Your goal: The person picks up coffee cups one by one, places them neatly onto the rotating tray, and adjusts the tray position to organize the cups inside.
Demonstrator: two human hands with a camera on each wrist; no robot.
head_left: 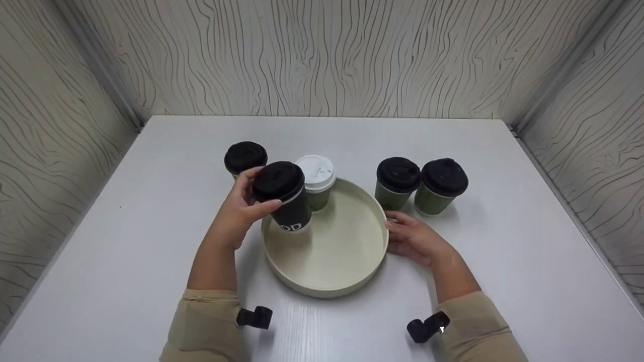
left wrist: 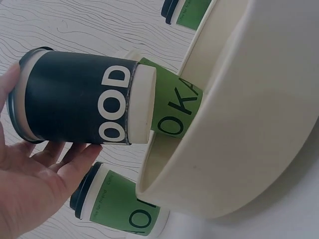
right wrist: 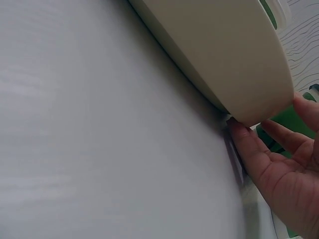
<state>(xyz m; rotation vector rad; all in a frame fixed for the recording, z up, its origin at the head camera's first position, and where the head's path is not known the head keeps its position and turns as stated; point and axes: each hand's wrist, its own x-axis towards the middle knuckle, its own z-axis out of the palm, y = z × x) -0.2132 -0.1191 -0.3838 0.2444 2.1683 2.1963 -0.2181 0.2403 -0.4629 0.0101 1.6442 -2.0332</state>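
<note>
My left hand [head_left: 234,216] grips a black paper coffee cup [head_left: 293,213] with a black lid, thumb and fingers around its upper part. The cup is over the left side of a round cream tray [head_left: 347,251]; white letters show on its sleeve [left wrist: 112,104]. Inside the tray, just behind it, stands a green coffee cup with a white lid [head_left: 317,171]. Fingertips of my right hand [head_left: 415,236] touch the tray's outer wall on the right, the thumb close to the rim. In the right wrist view, its fingers [right wrist: 249,144] are fairly straight against the tray's lower edge.
Two green cups with black lids, one [head_left: 395,193] beside the tray's right rim and one [head_left: 435,201] farther right, stand on the white table [head_left: 126,251]. Another black-lidded cup [head_left: 245,155] is behind my left hand. Patterned walls [head_left: 322,60] enclose the back and sides.
</note>
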